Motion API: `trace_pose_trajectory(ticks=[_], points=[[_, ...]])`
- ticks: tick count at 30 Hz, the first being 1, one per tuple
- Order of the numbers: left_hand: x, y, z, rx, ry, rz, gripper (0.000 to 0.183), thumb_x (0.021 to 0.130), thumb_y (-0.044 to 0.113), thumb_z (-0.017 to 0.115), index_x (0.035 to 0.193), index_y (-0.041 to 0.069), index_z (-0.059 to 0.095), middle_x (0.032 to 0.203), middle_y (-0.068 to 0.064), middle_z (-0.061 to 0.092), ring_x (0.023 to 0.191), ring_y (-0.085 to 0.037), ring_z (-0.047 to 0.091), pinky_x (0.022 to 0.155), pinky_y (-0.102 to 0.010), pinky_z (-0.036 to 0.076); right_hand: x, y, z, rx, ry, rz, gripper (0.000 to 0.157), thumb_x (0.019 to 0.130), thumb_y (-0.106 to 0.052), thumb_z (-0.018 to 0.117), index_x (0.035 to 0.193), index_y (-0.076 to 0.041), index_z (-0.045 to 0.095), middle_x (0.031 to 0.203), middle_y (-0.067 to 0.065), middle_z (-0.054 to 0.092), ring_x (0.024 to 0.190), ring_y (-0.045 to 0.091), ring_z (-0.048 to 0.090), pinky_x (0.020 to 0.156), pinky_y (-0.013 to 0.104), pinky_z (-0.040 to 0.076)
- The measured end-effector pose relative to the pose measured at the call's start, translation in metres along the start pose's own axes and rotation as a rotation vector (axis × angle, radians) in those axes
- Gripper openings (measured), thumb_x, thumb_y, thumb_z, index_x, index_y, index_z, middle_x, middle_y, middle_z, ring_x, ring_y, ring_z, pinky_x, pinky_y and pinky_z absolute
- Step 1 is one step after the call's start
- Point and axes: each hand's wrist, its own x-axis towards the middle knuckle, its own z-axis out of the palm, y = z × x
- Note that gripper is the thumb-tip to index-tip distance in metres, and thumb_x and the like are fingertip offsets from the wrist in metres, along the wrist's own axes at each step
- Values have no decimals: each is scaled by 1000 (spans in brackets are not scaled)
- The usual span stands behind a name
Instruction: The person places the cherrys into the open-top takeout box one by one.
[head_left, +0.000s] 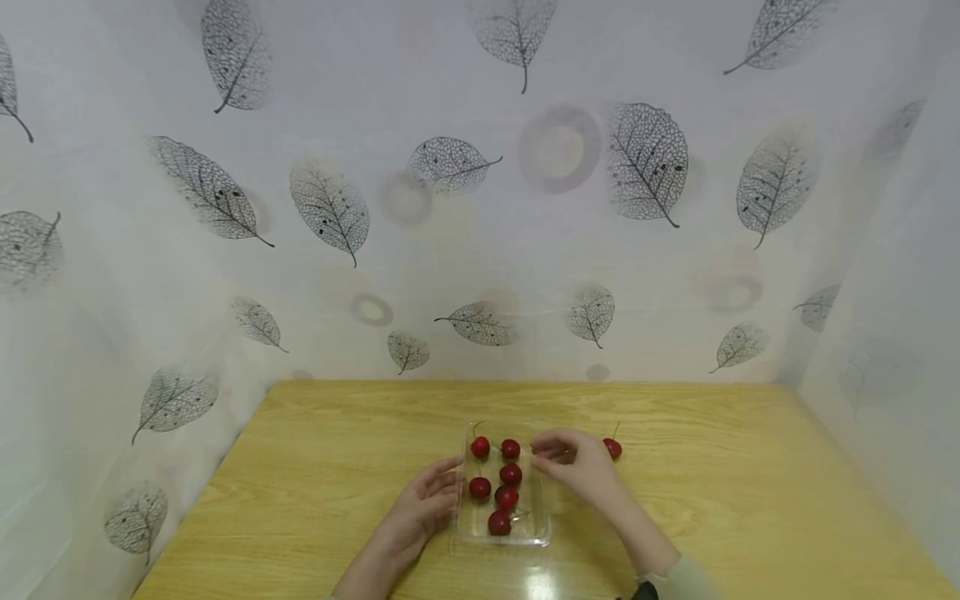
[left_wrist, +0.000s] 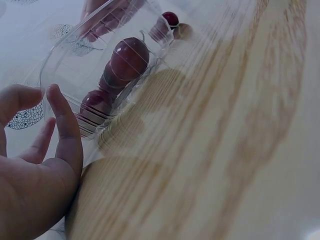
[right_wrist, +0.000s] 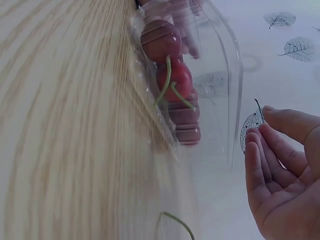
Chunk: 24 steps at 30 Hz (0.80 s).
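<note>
A clear plastic box [head_left: 542,533] stands on the table with several dark red cherries in it, one of them the cherry [head_left: 499,523] nearest its front. Along the box's left side is my left hand [head_left: 422,510], its relaxed, slightly bent fingertips at the wall; in the left wrist view the fingers [left_wrist: 65,120] reach up to the rim. My right hand [head_left: 581,471] hovers by the far right edge of the box. Its fingers are loosely bent, and the right wrist view shows nothing between the thumb and fingers [right_wrist: 270,160].
One more cherry [head_left: 613,448], stem up, lies on the wooden table [head_left: 712,492] to the right of the box, partly hidden behind my right hand. Pale cloth [head_left: 480,250] with a leaf print rises behind the table and at both sides.
</note>
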Motion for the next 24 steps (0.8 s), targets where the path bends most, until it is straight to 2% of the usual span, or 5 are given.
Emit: trace_pose_trajectory(ticks=[9, 18, 24], points=[[-1, 1, 1, 3, 2, -1, 68, 101, 4, 64, 162, -1, 34, 143, -10, 56, 114, -10, 61, 87, -22, 57, -5, 6, -14, 5, 39, 2, 21, 91, -6, 81, 110, 2, 76, 107, 16, 79, 90, 10, 73, 83, 22, 61], [-1, 1, 1, -9, -14, 4, 67, 101, 4, 64, 161, -1, 35, 139, -6, 58, 113, -9, 61, 87, -21, 57, -11, 10, -28, -1, 54, 45, 24, 91, -6, 81, 113, 3, 76, 111, 16, 79, 93, 12, 73, 84, 20, 60], [-1, 1, 0, -8, -16, 5, 66, 101, 4, 64, 161, -1, 36, 136, -5, 59, 112, -9, 61, 86, -21, 57, -15, 14, -36, 4, 61, 86, 26, 93, -6, 80, 115, 5, 74, 111, 18, 78, 91, 9, 73, 82, 20, 60]])
